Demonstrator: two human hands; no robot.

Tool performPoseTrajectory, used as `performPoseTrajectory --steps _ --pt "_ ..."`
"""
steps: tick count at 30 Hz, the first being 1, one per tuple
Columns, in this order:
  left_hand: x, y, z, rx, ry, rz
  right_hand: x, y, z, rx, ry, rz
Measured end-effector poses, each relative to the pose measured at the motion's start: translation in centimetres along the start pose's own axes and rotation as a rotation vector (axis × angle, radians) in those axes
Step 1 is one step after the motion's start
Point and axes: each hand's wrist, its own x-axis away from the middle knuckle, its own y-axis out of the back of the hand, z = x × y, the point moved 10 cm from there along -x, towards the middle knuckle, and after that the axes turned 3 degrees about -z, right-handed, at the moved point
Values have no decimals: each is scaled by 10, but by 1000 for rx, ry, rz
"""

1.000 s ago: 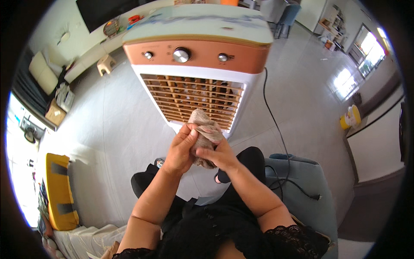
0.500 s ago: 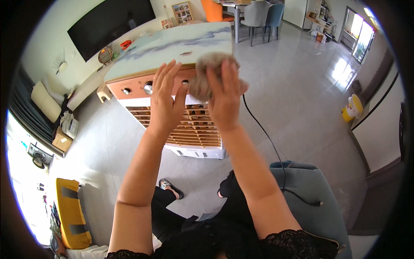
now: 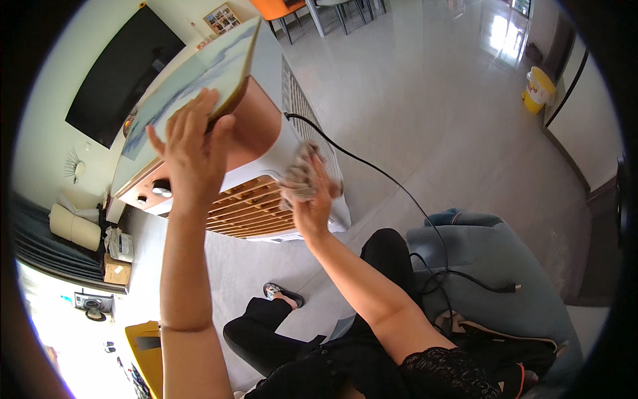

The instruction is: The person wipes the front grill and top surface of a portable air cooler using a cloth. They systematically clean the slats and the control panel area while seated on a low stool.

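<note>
An air cooler (image 3: 258, 130) stands in front of me, turned so that its front and right side show. It has a copper-coloured knob panel, brown slats (image 3: 247, 207) and a white body. A pale marbled top (image 3: 229, 56) covers it. My left hand (image 3: 193, 149) is at the front edge of this top with its fingers spread and nothing in it. At the cooler's front right corner, beside the slats, my right hand (image 3: 315, 206) presses a crumpled grey-brown cloth (image 3: 302, 178) to the white side. The cloth and fingers are slightly blurred.
A black power cord (image 3: 379, 166) runs from the cooler's side to a blue-grey chair (image 3: 488, 259) at my right, its plug lying there. A yellow and white bucket (image 3: 538, 91) stands far right. A wall television (image 3: 123, 73) hangs at the far left.
My right hand has moved the cloth from the knob panel's right end down to the white side. My left hand has shifted left. The view has turned, showing more of the cooler's right side.
</note>
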Motion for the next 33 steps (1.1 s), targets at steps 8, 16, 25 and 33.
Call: performPoseTrajectory --steps 8,16,25,33 --pt "12 12 11 38 -61 0 39 30 -36 204 39 205" --pt "11 19 14 184 -50 -39 -16 68 2 -149 -292 96" --pt "15 34 6 193 156 -258 -324 -71 16 -592 -218 130" --pt "35 62 17 277 105 -258 -316 -188 -13 -94 -212 640"
